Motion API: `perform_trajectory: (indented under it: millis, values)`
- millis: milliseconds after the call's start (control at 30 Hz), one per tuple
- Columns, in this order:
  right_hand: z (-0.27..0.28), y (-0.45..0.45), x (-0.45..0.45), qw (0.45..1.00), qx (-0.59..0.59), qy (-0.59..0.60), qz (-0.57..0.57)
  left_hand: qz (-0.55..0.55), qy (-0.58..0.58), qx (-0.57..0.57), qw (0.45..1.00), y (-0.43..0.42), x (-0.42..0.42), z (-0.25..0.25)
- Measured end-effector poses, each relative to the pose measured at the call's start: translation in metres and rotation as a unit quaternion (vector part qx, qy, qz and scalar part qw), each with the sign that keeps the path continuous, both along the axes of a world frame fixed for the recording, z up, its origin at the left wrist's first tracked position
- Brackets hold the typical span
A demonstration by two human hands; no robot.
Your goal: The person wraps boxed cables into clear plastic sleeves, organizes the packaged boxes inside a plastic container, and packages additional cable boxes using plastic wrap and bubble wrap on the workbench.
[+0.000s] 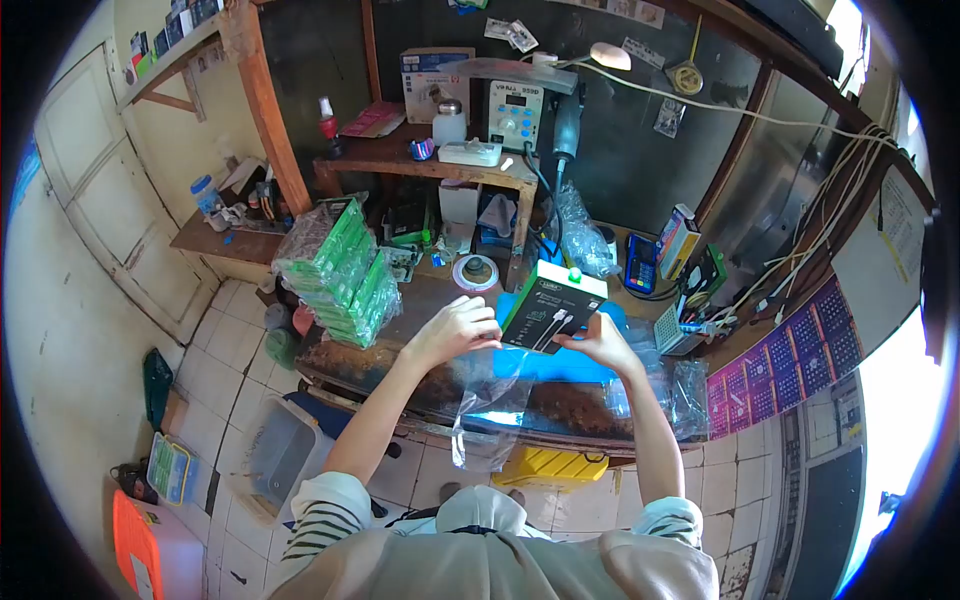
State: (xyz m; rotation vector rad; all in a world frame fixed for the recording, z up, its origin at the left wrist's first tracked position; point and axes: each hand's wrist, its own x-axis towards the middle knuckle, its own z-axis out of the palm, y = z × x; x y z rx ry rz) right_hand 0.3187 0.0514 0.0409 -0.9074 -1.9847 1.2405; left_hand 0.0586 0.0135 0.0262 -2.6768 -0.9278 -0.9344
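A black and green cable box with a white top and a picture of a white cable is held tilted above the blue mat. My right hand grips its lower right corner, thumb along the front. Close to the box's left edge is my left hand, its fingers pinched together on a clear plastic bag that hangs over the bench's front edge. Whether the left fingertips also touch the box I cannot tell.
Stacked green boxes in clear wrap stand at the bench's left. Behind are a round tin, a hot-air station on a shelf and bubble wrap. To the right are a blue multimeter and a tool basket. Below sits a yellow case.
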Motion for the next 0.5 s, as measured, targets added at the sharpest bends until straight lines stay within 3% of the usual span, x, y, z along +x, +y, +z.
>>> perform_trajectory:
  millis: [67, 233, 300, 500]
  values:
    - [0.000, 0.000, 0.003, 0.999, 0.014, -0.035, -0.004, -0.001, -0.003, -0.056, 0.998, -0.001, -0.001, -0.007]
    - [0.003, -0.002, 0.009, 0.998, 0.007, -0.068, -0.016, -0.033, -0.010, -0.060, 0.998, 0.004, -0.002, -0.029]
    - [-0.002, 0.000, 0.010, 0.999, 0.007, -0.035, 0.030, 0.004, -0.007, -0.011, 1.000, 0.005, -0.001, -0.034]
    - [-0.016, 0.007, 0.016, 0.998, 0.006, -0.065, 0.016, 0.003, 0.040, 0.062, 0.997, 0.007, -0.001, -0.032]
